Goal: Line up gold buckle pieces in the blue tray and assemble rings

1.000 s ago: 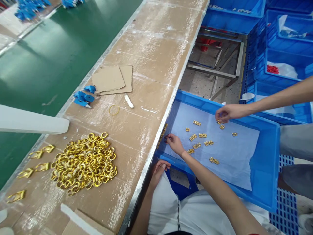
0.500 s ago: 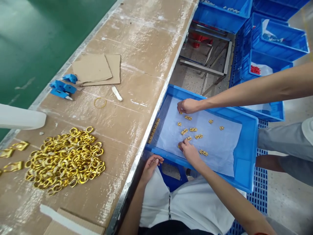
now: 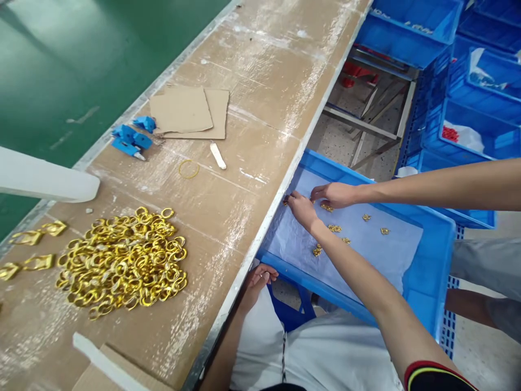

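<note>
My right hand [image 3: 302, 209] reaches over the far left part of a blue plastic tray [image 3: 437, 255] lined with a whitish sheet [image 3: 391, 260]. Its fingers are pinched together and point down at a small gold piece [image 3: 285, 202]. By the tray's near left corner, my left hand [image 3: 260, 278] has its fingers curled in, and whatever they may hold is hidden. Several more small gold pieces [image 3: 335, 228] lie scattered on the sheet. Another person's hand [image 3: 336, 194] touches the sheet just right of my right hand, close to a gold piece [image 3: 326, 207].
On the paper-covered bench [image 3: 220, 217] lies a heap of gold rings [image 3: 126, 260], with blue clips [image 3: 131, 138], cardboard pieces [image 3: 183, 111] and a rubber band [image 3: 189, 169] beyond. Blue bins [image 3: 407, 32] and a metal frame [image 3: 366, 127] stand at the back right.
My right hand has moved left and away from me across the tray. The other person's hand has come nearer to it. Fewer gold pieces show on the sheet, and the view has shifted.
</note>
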Demonstrator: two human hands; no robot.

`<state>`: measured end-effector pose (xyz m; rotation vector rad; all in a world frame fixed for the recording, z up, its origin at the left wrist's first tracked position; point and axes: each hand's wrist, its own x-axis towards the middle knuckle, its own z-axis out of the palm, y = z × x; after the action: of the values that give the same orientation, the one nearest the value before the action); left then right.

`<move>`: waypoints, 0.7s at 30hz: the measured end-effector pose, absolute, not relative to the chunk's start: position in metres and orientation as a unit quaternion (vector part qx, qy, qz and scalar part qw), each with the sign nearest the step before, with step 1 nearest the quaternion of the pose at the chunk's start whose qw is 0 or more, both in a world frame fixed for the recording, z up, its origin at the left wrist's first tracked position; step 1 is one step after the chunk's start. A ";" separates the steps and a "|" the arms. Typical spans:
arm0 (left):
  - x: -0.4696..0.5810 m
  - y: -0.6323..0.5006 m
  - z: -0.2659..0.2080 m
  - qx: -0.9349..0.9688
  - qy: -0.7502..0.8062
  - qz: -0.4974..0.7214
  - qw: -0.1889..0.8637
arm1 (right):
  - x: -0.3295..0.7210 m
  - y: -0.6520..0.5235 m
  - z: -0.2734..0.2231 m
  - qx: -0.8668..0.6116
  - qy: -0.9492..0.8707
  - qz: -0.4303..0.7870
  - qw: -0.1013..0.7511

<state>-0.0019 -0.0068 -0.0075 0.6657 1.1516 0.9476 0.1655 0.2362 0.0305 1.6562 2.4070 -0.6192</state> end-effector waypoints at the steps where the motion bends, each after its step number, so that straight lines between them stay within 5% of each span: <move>1: -0.002 -0.007 -0.008 0.295 0.515 0.423 0.685 | 0.160 0.246 0.025 0.548 0.807 -0.208 0.069; 21: -0.002 -0.005 0.001 0.283 0.532 0.425 0.675 | 0.152 0.248 -0.017 0.536 0.799 -0.262 -0.070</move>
<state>-0.0017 -0.0047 0.0007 0.6373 1.1966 0.9567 0.1519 0.2480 -0.0172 1.7628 2.6289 -0.8629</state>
